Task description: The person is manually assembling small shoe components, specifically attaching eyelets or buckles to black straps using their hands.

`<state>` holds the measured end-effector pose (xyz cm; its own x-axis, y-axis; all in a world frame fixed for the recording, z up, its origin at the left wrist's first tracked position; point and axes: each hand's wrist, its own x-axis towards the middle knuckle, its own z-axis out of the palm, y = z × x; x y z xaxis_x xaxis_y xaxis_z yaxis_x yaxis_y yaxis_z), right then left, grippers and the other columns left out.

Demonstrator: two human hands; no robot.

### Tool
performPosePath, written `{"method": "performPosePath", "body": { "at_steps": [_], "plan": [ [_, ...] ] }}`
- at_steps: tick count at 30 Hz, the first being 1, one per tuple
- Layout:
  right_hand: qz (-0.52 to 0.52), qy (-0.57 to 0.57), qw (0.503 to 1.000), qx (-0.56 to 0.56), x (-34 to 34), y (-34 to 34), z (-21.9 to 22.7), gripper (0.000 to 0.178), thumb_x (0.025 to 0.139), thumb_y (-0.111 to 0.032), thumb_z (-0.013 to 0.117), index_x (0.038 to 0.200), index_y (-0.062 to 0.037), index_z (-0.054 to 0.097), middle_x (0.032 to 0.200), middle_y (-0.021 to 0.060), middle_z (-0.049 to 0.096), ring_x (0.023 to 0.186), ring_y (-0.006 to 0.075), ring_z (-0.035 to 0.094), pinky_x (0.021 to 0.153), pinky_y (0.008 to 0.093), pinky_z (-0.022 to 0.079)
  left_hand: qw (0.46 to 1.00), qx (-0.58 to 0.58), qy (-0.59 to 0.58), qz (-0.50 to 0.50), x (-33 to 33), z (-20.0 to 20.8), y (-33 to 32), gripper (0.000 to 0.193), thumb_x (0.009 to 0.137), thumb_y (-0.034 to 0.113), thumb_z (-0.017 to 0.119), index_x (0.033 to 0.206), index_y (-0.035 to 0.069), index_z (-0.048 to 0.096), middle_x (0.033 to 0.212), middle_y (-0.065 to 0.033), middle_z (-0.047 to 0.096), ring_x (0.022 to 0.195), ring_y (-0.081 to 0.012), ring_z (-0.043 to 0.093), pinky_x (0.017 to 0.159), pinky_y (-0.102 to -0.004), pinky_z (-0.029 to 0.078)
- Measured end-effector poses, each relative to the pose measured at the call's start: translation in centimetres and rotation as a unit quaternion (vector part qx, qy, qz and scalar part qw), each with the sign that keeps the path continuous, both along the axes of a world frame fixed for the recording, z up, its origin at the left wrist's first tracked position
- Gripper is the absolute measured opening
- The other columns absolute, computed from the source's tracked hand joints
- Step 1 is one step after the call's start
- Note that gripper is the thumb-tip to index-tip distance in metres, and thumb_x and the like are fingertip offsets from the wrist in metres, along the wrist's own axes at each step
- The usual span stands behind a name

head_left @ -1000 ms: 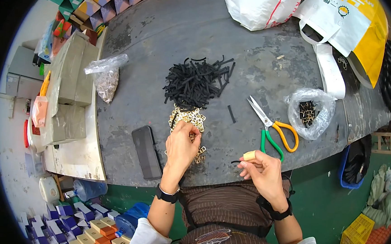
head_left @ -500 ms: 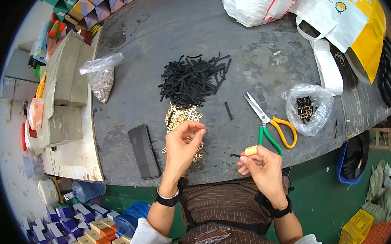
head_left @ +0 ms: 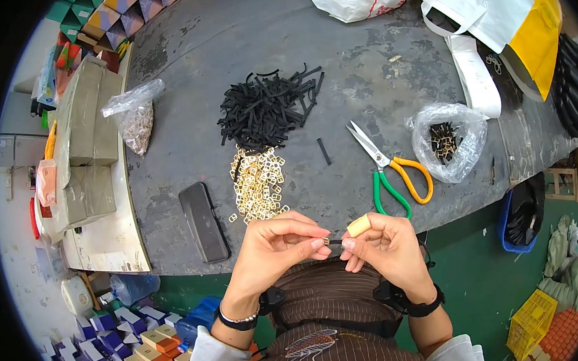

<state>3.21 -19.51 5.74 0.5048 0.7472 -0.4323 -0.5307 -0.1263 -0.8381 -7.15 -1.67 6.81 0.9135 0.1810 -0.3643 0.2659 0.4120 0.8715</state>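
Note:
Both hands meet in front of my apron at the table's near edge. My left hand [head_left: 267, 249] pinches a small gold buckle [head_left: 325, 241] between thumb and fingertips. Facing it, my right hand [head_left: 391, 251] grips a short black strap [head_left: 336, 242], its end at the buckle; whether it passes through is too small to tell. Yellow tape wraps one right finger. Beyond my left hand lies a heap of gold buckles [head_left: 258, 185], touching a pile of black straps [head_left: 267, 112]. One loose strap [head_left: 324, 151] lies to the right of these.
Scissors [head_left: 382, 161] with green and orange handles lie open beyond my right hand. Near them sits a clear plastic bag [head_left: 465, 159] of black-and-gold pieces. A black phone [head_left: 204, 221] is at left, a tied bag [head_left: 136, 126] farther out. White bags [head_left: 355, 1] stand at the back.
My left hand has come away from the buckle heap, moving right and nearer with a buckle. My right hand has shifted slightly left, bringing strap and buckle together.

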Motion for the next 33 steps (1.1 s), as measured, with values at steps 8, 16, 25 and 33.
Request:
{"method": "performPosePath", "body": {
  "at_steps": [8, 16, 25, 33],
  "plan": [
    [0.005, -0.007, 1.000, 0.010, -0.2, 0.0, 0.7, 0.016, 0.088, -0.010, 0.063, 0.089, 0.0050, 0.060, 0.073, 0.0099, 0.065, 0.060, 0.0117, 0.063, 0.053, 0.0225, 0.052, 1.000, 0.008, 0.016, -0.026, -0.3, 0.8, -0.5, 0.016, 0.083, -0.006, 0.062, 0.099, -0.007, 0.066, 0.093, -0.0116, 0.062, 0.079, -0.0172, 0.065, 0.072, -0.0261, 0.057],
    [0.017, 0.014, 0.999, 0.039, -0.2, -0.5, 0.6, 0.016, 0.088, -0.010, 0.063, 0.091, 0.0054, 0.060, 0.074, 0.0097, 0.065, 0.062, 0.0100, 0.062, 0.054, 0.0216, 0.052, 0.999, 0.043, 0.024, -0.011, -0.4, 1.5, -1.2, 0.017, 0.083, -0.006, 0.063, 0.099, -0.006, 0.066, 0.093, -0.0119, 0.063, 0.081, -0.0170, 0.066, 0.072, -0.0255, 0.057],
    [0.017, 0.084, 0.993, 0.086, -0.2, -0.3, 0.6, 0.015, 0.089, -0.006, 0.060, 0.096, 0.0073, 0.062, 0.078, 0.0124, 0.066, 0.061, 0.0125, 0.063, 0.055, 0.0230, 0.054, 0.989, 0.145, -0.031, -0.016, -0.4, 2.2, -1.8, 0.018, 0.077, -0.010, 0.067, 0.094, -0.006, 0.068, 0.092, -0.0139, 0.065, 0.082, -0.0182, 0.066, 0.072, -0.0258, 0.056],
    [0.012, 0.068, 0.996, 0.061, -0.3, -0.5, 1.3, 0.019, 0.090, -0.001, 0.056, 0.106, 0.0086, 0.059, 0.085, 0.0148, 0.067, 0.069, 0.0154, 0.065, 0.061, 0.0253, 0.056, 0.989, 0.145, -0.018, -0.002, -0.7, 2.0, -1.4, 0.018, 0.077, -0.006, 0.068, 0.095, -0.003, 0.069, 0.091, -0.0117, 0.066, 0.084, -0.0165, 0.066, 0.073, -0.0249, 0.056]
  ]
}}
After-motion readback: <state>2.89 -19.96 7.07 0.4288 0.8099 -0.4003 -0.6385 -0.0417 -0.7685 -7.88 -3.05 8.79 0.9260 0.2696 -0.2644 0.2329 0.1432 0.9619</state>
